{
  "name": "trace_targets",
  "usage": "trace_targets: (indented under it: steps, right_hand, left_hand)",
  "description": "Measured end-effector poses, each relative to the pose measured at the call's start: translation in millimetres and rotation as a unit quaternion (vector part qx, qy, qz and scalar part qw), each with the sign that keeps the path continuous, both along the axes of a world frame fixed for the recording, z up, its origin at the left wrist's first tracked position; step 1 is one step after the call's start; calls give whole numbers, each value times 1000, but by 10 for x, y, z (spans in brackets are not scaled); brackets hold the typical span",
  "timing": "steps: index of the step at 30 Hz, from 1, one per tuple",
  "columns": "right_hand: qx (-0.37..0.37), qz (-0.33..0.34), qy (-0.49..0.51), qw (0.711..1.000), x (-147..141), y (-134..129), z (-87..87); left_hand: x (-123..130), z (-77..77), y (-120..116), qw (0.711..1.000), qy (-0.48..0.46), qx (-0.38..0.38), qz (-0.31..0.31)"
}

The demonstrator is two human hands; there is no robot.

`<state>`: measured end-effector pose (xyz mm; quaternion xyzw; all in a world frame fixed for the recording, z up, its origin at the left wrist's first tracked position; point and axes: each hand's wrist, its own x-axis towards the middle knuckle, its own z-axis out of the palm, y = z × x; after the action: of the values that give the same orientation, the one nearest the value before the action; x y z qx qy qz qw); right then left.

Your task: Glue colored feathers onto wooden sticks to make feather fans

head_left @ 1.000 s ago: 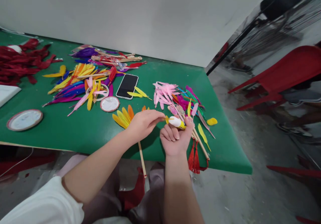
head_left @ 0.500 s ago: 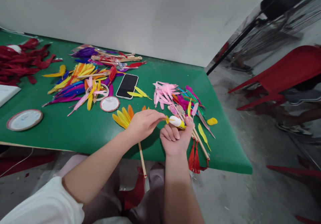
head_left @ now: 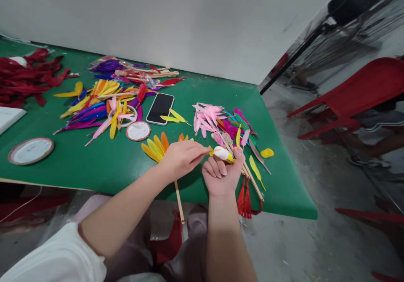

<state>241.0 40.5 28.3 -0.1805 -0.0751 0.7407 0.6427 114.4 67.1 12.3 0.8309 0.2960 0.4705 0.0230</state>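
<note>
In my right hand is a small white and yellow glue bottle, its nozzle pointing left. My left hand pinches a small yellow feather right at the nozzle; most of it is hidden by my fingers. Under my left hand lies a fan of yellow and orange feathers. Its wooden stick reaches past the table's front edge. Beside my right hand, wooden sticks with red tassels lie at the edge.
Pink feathers and a phone lie beyond my hands. A mixed feather pile, round white discs and dark red fabric strips are on the left. A yellow cap-like piece lies right. A red chair stands beyond the table.
My left hand has shifted very slightly right along the nozzle with the yellow feather. The glue bottle stays almost in place.
</note>
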Motion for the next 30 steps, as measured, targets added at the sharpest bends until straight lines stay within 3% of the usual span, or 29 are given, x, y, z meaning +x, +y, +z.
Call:
trace_targets:
  steps: [5,10,16,25,30]
  right_hand:
    - [-6,-7,-7,1000,4,5,-2]
    - [-3,-21,-39,999,-10,3,7]
    - [1,-45,-78,996,-15,8,-10]
    - [-9,-40,-68,997,-21,3,-2]
    - [-14,-32,-58,998,-8,14,-12]
  left_hand:
    - [-10,20,-23,999,-14,37,19]
    - [-19,71,-25,997,-40,19,61]
    - [-22,71,7,998,-16,30,47]
    - [-35,86,21,997,-28,36,63]
    - [-61,79,37,998,-5,56,40]
